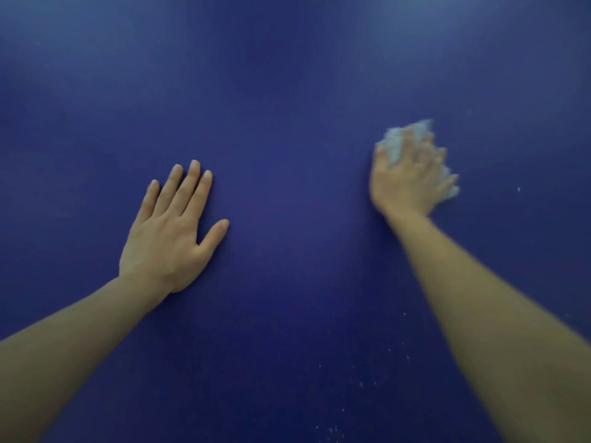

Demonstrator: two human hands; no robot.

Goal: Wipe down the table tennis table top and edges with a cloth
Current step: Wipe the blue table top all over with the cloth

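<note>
A flat, matte, deep-blue tabletop [287,123] fills the whole view, with no edge or line showing. A left hand [169,238] lies palm-down on it, fingers [192,183] spread and flat against the surface. Well to the right of that hand, a pale, crumpled cloth [395,143] is pressed against the tabletop under a blurred right hand [409,177]. Small white specks [361,383] dot the surface nearer the viewer than the cloth.

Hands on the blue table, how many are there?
2. The left hand lies flat and empty on the table; the right hand, blurred, presses a pale cloth.
</note>
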